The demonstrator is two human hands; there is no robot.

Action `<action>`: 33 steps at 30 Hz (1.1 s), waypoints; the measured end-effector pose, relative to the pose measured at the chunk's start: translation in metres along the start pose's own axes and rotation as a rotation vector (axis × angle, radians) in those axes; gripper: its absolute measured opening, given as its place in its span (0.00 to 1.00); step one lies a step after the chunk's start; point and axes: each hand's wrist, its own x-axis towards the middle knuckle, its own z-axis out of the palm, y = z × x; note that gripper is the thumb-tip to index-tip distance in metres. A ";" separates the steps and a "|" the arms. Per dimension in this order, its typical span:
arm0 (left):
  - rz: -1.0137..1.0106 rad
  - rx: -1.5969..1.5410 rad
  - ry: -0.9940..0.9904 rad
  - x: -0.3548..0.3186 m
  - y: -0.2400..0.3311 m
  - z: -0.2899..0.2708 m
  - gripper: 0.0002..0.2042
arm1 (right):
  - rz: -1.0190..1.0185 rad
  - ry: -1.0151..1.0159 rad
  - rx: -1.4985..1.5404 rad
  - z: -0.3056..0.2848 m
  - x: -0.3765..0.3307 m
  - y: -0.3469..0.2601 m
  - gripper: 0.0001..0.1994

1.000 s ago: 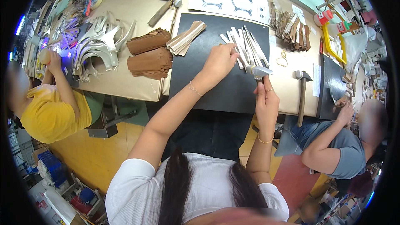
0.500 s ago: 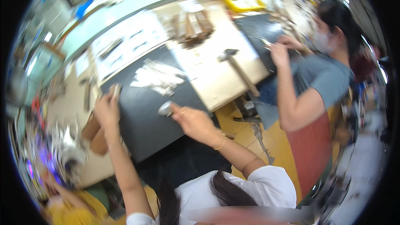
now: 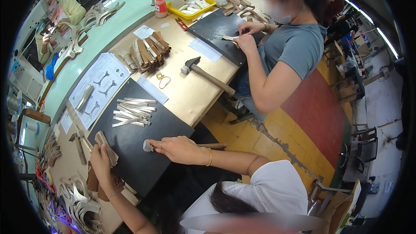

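Observation:
My left hand [image 3: 102,164] pinches a small stack of beige-brown leather-like strips [image 3: 106,147] at the left edge of a black work board [image 3: 143,164]. My right hand [image 3: 178,148] is closed around a hammer [image 3: 148,145] near its head, its wooden handle running back past my wrist. The hammer head is above the board's right part. Farther up the board lies a loose pile of narrow silvery-white strips [image 3: 134,112], apart from both hands. Brown pieces [image 3: 93,177] lie beside my left wrist, partly hidden by it.
A second hammer [image 3: 208,74] lies on the table to the right, beyond tied bundles of brown strips [image 3: 149,52]. Another hammer [image 3: 79,147] is at left, above cut-out pieces [image 3: 80,201]. A co-worker [image 3: 281,56] works at right by a yellow tray [image 3: 193,6]; another person [image 3: 65,13] is far left.
The view has swung and steadied, so the board and strips appear lower and farther left. My hands keep about the same places by the board, the right still holding the hammer.

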 end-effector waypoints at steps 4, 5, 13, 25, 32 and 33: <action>-0.045 -0.316 -0.444 -0.010 0.001 -0.023 0.12 | 0.012 -0.027 -0.010 0.000 -0.003 -0.005 0.22; 0.034 -0.346 -0.509 -0.013 0.001 -0.026 0.11 | 0.013 -0.028 -0.011 0.000 -0.003 -0.006 0.22; -0.108 -0.712 -0.617 -0.032 0.002 -0.033 0.09 | 0.031 -0.013 -0.034 -0.003 -0.004 -0.005 0.21; 0.254 -0.240 -0.536 -0.049 0.015 -0.046 0.08 | -0.149 0.106 -0.031 0.000 0.028 -0.017 0.21; 0.068 -0.527 -0.275 -0.080 0.031 -0.031 0.09 | -0.086 0.094 0.078 0.001 0.034 -0.011 0.19; 0.069 -0.480 -0.295 -0.084 0.031 -0.026 0.09 | -0.067 0.080 0.075 0.003 0.034 -0.010 0.19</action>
